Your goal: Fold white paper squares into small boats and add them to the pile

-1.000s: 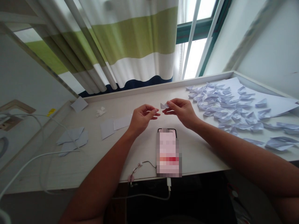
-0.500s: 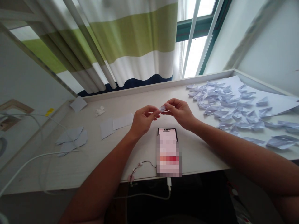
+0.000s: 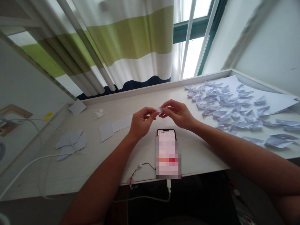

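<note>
Paper (image 3: 159, 110) pinched from both sides.
I see the left hand (image 3: 141, 122) has joined the right hand (image 3: 178, 114); both clamp the paper, so it should sit steadier.

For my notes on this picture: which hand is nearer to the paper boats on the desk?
Right: the right hand is near the left edge of the paper boats; the left hand is farther left.
</note>
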Tool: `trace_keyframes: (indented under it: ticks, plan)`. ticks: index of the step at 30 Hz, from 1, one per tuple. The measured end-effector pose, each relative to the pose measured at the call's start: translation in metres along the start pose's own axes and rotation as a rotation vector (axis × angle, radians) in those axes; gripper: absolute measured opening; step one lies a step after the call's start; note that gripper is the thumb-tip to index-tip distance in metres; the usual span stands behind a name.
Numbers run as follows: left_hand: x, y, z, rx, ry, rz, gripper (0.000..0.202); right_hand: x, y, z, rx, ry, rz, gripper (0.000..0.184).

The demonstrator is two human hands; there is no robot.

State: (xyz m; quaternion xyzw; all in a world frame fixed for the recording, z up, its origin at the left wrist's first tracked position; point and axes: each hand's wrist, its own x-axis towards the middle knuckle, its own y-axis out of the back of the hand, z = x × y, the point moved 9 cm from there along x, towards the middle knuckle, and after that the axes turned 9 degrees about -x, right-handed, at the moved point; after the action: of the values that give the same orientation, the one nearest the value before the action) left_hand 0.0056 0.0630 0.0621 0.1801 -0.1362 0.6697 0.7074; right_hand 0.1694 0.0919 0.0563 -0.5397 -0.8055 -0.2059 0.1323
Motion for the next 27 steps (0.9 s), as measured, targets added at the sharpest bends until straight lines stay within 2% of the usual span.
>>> trace_keyframes:
  ticks: [5, 12, 19, 24, 27]
  plan:
    - [-0.001, -0.011, 0.015, 0.169, -0.150, -0.151, 0.022, -0.001, 0.002, -0.005, -0.067, 0.049, 0.011, 0.039]
    - [0.000, -0.009, 0.017, 0.292, -0.268, -0.179, 0.016, -0.001, -0.002, 0.004, 0.012, 0.005, 0.050, 0.043]
    - [0.003, -0.005, 0.013, 0.293, -0.197, -0.163, 0.016, 0.001, -0.003, 0.017, 0.111, -0.086, 0.031, 0.045]
    - [0.003, 0.001, 0.008, 0.198, -0.115, -0.077, 0.016, 0.000, -0.004, 0.007, -0.047, -0.015, -0.026, 0.044]
    - [0.002, 0.001, 0.006, 0.134, -0.072, -0.052, 0.017, -0.002, 0.000, 0.004, -0.124, 0.003, 0.020, 0.047]
